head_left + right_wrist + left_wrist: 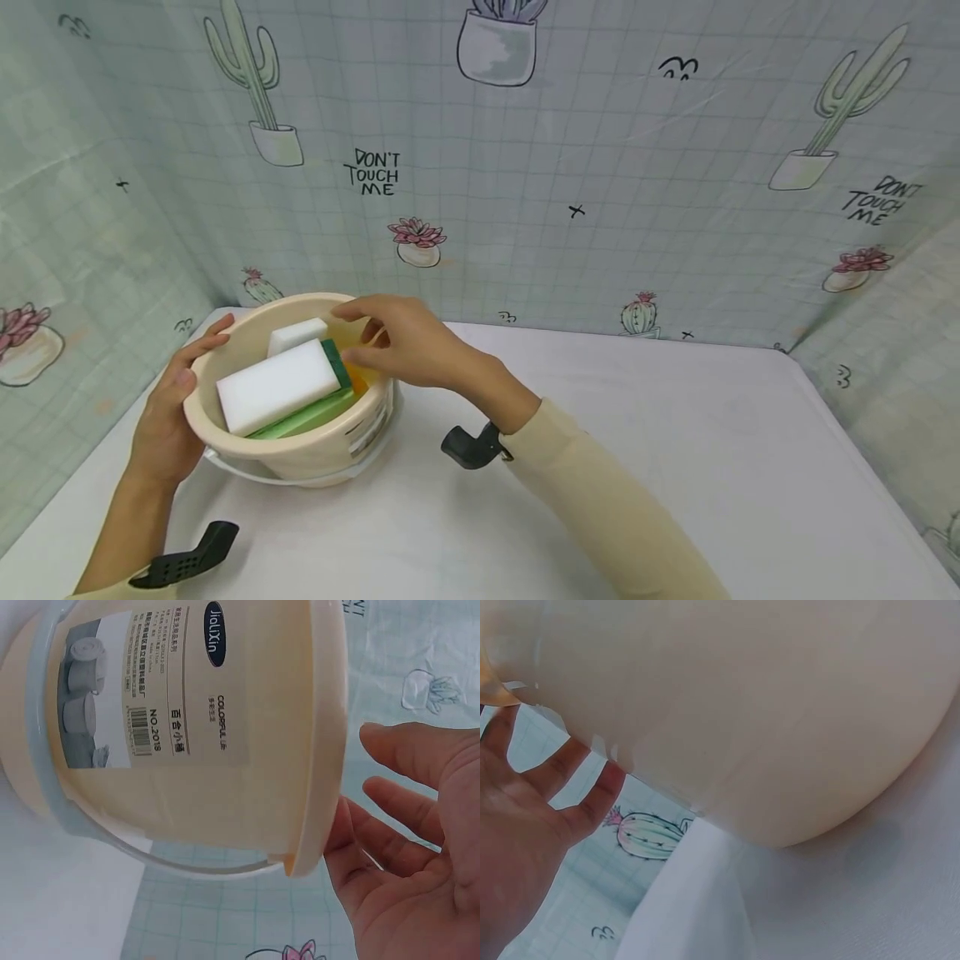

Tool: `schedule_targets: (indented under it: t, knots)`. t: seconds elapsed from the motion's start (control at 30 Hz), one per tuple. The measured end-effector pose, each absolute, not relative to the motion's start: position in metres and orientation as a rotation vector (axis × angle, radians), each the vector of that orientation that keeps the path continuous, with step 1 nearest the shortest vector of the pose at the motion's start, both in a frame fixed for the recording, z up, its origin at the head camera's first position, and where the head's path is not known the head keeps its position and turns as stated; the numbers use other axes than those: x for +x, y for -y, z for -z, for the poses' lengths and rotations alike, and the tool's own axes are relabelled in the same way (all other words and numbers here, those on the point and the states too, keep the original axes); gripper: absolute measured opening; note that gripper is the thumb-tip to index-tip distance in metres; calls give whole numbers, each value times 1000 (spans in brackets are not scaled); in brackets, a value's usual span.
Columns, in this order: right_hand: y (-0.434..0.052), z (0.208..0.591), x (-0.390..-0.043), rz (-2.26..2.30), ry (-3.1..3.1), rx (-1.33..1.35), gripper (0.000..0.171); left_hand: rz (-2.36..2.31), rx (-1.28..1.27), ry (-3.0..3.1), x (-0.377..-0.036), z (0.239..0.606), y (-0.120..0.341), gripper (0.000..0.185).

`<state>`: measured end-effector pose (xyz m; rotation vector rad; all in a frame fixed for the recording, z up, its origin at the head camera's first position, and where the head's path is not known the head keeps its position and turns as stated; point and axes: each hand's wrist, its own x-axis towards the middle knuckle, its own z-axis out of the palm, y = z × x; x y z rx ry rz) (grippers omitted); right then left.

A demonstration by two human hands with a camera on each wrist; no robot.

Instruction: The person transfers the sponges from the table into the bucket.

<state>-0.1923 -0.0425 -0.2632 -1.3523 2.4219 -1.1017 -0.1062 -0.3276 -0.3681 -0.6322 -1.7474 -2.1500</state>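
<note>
A cream plastic bucket stands at the left of the white table. Inside it, a white sponge with a dark green end layer lies on a light green item. A smaller white block sits behind, and something orange-yellow shows partly at the right. Against the bucket's left side rests my left hand, fingers spread along the outer wall and near the rim. Over the right rim reaches my right hand, thumb and fingers apart, with nothing visible between them.
The bucket's pale handle hangs down at its front. A printed label is on the bucket's side. Behind the white table hangs a grid-patterned cloth with cactus drawings, and it also covers both sides.
</note>
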Motion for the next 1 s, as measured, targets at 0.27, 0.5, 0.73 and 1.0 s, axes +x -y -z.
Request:
schedule_targets:
  t: [0.27, 0.5, 0.73, 1.0]
  knots:
    - [21, 263, -189, 1184, -2424, -1414, 43, 2147, -615, 1762, -102, 366, 326, 47]
    - [-5, 269, -182, 1228, -2459, -1419, 38, 2081, -607, 1812, -100, 363, 327, 48]
    - [-39, 285, -178, 1324, -2538, -1415, 34, 2035, -662, 1803, -100, 363, 329, 48]
    - [-81, 305, -172, 1378, -2595, -1402, 36, 1991, -559, 1798, -95, 359, 329, 44]
